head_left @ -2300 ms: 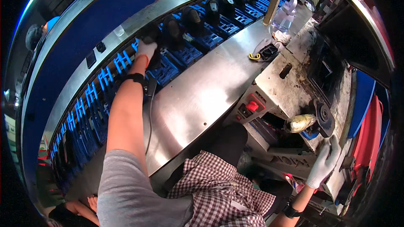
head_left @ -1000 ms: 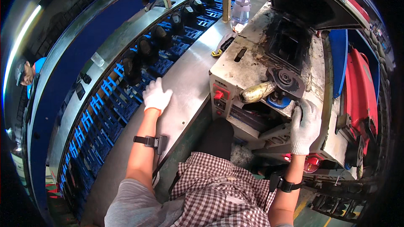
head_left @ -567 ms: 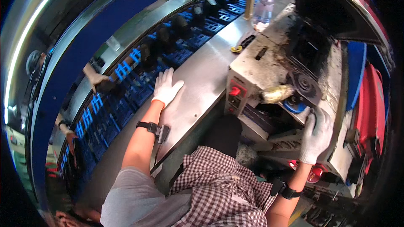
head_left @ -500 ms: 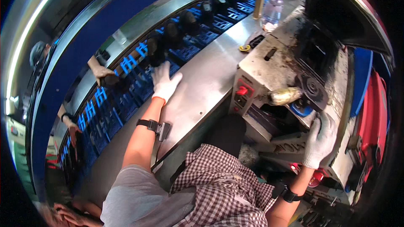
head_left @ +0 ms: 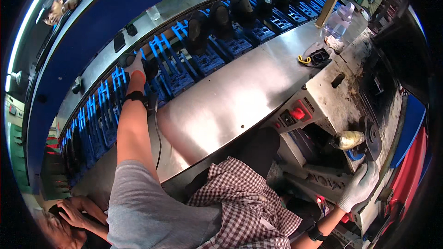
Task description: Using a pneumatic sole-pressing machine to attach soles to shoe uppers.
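My left arm stretches across to the rack of blue slats. There my white-gloved left hand (head_left: 136, 66) is closed on a small dark rounded piece (head_left: 124, 59), which looks like a shoe part; its fingertips are partly hidden. Several dark shoe-shaped pieces (head_left: 242, 10) stand along the blue slatted conveyor (head_left: 173, 71) farther right. My right hand (head_left: 362, 185), also in a white glove, lies on the edge of the worn cream machine (head_left: 332, 67), fingers extended and apparently holding nothing. Just beyond it are a dark round disc (head_left: 372, 133) and a yellowish wrapped roll (head_left: 349, 140).
A bare metal shelf (head_left: 217, 103) runs between me and the conveyor. On its far right stand a clear bottle (head_left: 339, 20) and a dark item with a yellow loop (head_left: 318, 56). A blue beam (head_left: 92, 32) crosses overhead. Other people are beyond the conveyor and at lower left.
My left hand has moved from above the metal shelf leftward and away onto a dark piece at the conveyor. The view has turned. Another person's hands have left the slats; my right hand stays at the machine.
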Demonstrator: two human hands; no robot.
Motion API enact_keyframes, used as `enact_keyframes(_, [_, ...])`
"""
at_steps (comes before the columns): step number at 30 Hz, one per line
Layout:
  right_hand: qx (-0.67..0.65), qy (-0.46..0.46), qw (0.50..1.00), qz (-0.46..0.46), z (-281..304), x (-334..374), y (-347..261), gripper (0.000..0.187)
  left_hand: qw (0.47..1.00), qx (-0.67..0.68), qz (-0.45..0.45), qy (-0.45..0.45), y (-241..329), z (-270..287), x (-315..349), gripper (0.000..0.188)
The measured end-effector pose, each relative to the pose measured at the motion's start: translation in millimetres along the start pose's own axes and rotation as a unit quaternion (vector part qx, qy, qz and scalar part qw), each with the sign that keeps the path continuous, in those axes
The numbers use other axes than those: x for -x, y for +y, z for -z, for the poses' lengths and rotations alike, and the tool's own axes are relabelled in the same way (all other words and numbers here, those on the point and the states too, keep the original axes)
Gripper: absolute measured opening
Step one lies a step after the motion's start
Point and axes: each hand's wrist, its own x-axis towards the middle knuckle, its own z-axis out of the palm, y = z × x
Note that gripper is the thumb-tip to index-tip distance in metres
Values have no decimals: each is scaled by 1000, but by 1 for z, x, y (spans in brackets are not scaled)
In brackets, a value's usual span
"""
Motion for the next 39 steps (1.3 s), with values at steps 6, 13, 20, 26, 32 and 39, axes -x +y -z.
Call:
enact_keyframes(6, [26, -2, 1000, -13, -7, 0, 1, 29, 984, 121, -24, -127, 7, 21, -29, 79])
enact_keyframes(13, [8, -26, 999, -16, -4, -4, -4, 29, 879, 334, 64, -336, -30, 106, 35, 51])
enact_keyframes(20, [-247, 132, 956, -91, 34, -14, -32, 33, 642, 379, 136, -652, -4, 100, 224, 86])
enact_keyframes(26, [-539, -283, 783, 129, 86, -72, -130, 67, 483, 339, 215, -778, 55, 93, 396, 102])
enact_keyframes(32, [-659, -304, 686, 42, 105, -111, -137, 102, 423, 296, 192, -835, 78, 50, 524, 74])
enact_keyframes(39, [-843, -285, 388, -241, 53, -186, -37, 47, 511, 201, -264, -793, 129, 12, 598, 79])
